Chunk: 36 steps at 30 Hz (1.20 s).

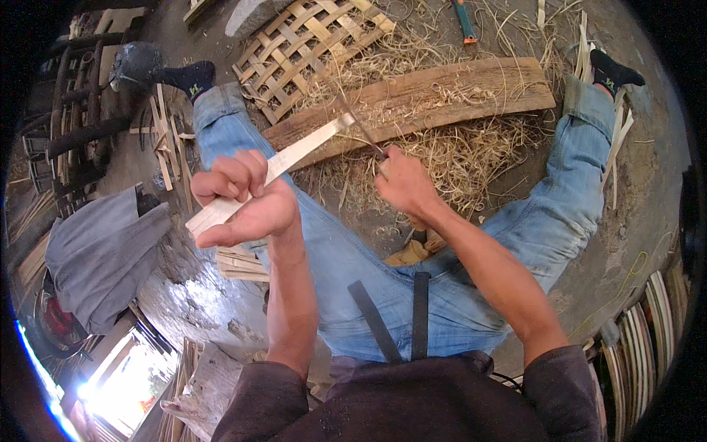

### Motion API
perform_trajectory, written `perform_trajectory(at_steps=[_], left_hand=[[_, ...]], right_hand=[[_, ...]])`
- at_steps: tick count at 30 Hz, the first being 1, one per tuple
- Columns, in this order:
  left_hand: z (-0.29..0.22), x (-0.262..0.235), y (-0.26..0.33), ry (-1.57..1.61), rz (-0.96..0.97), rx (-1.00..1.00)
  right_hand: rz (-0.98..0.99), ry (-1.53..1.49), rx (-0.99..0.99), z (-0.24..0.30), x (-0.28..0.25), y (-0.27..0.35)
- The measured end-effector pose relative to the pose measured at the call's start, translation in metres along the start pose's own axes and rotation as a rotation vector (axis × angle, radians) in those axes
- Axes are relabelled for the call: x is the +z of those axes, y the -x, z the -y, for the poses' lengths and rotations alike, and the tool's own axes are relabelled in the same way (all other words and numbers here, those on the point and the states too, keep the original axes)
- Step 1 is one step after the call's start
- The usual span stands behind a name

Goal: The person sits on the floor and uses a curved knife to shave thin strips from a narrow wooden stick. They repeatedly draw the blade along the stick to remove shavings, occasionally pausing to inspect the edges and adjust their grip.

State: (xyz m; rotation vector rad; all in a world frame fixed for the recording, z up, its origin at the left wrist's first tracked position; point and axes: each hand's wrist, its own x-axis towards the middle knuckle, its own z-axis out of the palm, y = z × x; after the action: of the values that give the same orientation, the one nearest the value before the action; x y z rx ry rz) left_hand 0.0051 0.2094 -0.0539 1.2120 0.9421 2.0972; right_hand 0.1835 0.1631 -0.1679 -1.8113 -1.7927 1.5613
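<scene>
My left hand (254, 195) is closed around a flat, pale strip of bamboo or wood (305, 146), which slants up toward the middle. Its near end sticks out past my thumb. In my right hand (406, 180) is the handle of a knife, mostly covered by my fingers. The thin blade (362, 131) points up and left, crossing the far end of the strip; whether it touches the strip I cannot tell. Below both lies a weathered wooden plank (479, 92), sprinkled with curly shavings (464, 158) that also heap up on its near side.
Beyond the plank lies a woven lattice panel (313, 48), with a green-handled tool (465, 22) farther right. My jeans-clad legs spread around the work. Split strips (239, 264) lie below my left hand, and more stand stacked (637, 353) at lower right. Grey cloth (103, 254) hangs at left.
</scene>
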Motion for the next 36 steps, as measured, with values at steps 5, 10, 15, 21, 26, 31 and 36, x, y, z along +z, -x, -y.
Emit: perform_trajectory(at_steps=[5, 10, 15, 21, 26, 31, 36], left_hand=[[0.011, 0.007, -0.009, -0.150, -0.171, 0.069], [0.022, 0.014, -0.030, -0.368, -0.472, -0.027], [0.032, -0.008, -0.057, -0.405, -0.574, -0.097], [0.036, -0.017, -0.059, -0.392, -0.566, -0.118], [0.026, -0.011, -0.049, -0.340, -0.563, -0.095], [-0.013, 0.003, 0.049, -0.263, -0.033, 0.048], [-0.106, -0.027, 0.126, -0.639, 0.955, -0.076]], right_hand=[[0.073, -0.226, -0.068, 0.050, 0.013, 0.035], [-0.049, -0.111, -0.039, 0.036, 0.012, 0.017], [0.032, -0.102, -0.082, 0.033, 0.013, 0.008], [-0.087, -0.108, 0.000, 0.011, 0.022, -0.005], [0.010, 0.001, 0.040, -0.003, 0.016, 0.002], [-0.064, -0.694, 0.191, 0.028, 0.018, 0.025], [-0.114, -1.267, 0.201, 0.044, 0.023, 0.026]])
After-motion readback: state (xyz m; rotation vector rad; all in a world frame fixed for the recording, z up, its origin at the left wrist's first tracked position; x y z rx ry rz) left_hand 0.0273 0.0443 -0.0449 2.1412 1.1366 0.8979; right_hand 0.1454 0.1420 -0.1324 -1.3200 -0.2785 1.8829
